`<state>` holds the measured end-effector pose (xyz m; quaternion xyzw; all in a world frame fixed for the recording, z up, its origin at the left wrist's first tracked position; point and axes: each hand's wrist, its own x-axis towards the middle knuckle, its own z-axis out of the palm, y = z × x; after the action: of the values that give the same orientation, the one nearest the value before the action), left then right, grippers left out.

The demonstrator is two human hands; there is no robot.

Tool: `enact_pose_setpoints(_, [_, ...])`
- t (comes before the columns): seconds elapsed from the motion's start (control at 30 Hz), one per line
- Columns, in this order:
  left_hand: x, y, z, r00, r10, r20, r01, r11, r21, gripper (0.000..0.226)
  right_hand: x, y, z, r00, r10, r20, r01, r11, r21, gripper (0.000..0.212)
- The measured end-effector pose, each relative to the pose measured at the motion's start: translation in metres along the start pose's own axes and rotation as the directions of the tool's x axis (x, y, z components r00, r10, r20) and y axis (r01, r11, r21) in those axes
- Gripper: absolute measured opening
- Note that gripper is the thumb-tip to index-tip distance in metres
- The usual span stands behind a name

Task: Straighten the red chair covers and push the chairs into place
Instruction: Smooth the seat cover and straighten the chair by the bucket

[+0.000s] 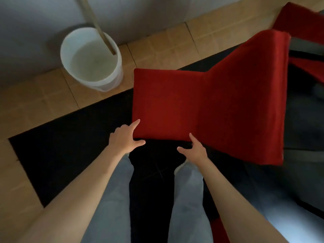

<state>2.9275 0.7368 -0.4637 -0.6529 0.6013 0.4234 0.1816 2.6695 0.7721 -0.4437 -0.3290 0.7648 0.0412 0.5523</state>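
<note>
Standing over a red-covered chair (201,106) with feet apart, the person has both hands at the near edge of its seat, a placing that suits tugging the cover (166,95) flat or steadying the chair for a push. The left hand (125,137) sits at the near left corner with fingers spread and straight, forefinger lying along the fabric's side edge and thumb out below it; nothing is pinched. The right hand (195,150) touches the same edge further along, forefinger raised against the cloth, thumb splayed wide, likewise gripping nothing that can be seen. The cover looks smooth over the seat and runs up the backrest, which leans away to the right; a second red chair (301,20) stands just beyond it. The chair rests partly on a black mat (70,137) laid over tan floor tiles, near a white bucket (91,58) with a wooden stick in it by the wall, so any push probably wants to go away from that bucket.
</note>
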Motion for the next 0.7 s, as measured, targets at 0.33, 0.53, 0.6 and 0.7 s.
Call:
enact_pose_setpoints(0.33, [0.109, 0.005, 0.189, 0.964, -0.246, 0.100, 0.265, 0.913, -0.311, 0.098, 0.172, 0.081, 0.036, 0.997, 0.039, -0.068, -0.033, 0.995, 0.089, 0.085])
enact_pose_setpoints(0.53, [0.159, 0.004, 0.261, 0.947, -0.320, -0.007, 0.265, 0.797, -0.542, 0.100, 0.236, 0.124, 0.091, 0.965, 0.194, -0.175, -0.151, 0.961, 0.231, 0.100])
enact_pose_setpoints(0.6, [0.176, 0.005, 0.276, 0.932, -0.359, -0.047, 0.245, 0.722, -0.647, 0.101, 0.255, 0.132, 0.104, 0.944, 0.238, -0.227, -0.168, 0.942, 0.290, 0.102])
enact_pose_setpoints(0.7, [0.204, 0.004, 0.289, 0.891, -0.454, -0.017, 0.256, 0.534, -0.806, 0.102, 0.278, 0.141, 0.120, 0.924, 0.224, -0.311, -0.100, 0.924, 0.369, 0.104])
